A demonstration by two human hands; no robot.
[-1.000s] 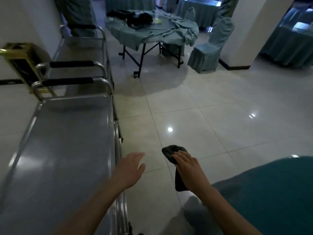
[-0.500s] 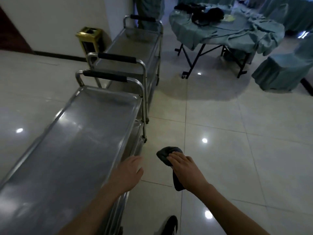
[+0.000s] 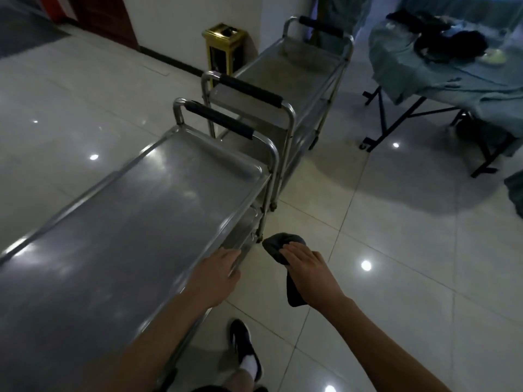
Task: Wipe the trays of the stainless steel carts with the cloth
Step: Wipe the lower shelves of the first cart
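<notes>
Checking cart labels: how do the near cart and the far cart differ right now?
The near cart has the left hand on its tray rim; nothing touches the far cart. The near cart shows one handle at its far end; the far cart shows a handle at each end. The near cart's tray gleams with reflections; the far cart's looks duller. Both are steel carts with dark-gripped handles. The right hand holds the cloth off both.

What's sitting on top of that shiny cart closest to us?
Nothing lies on the near cart's top tray, apart from light reflections. The left hand rests at its right rim. The left forearm hides a strip of tray, and the lower shelves are mostly covered.
</notes>
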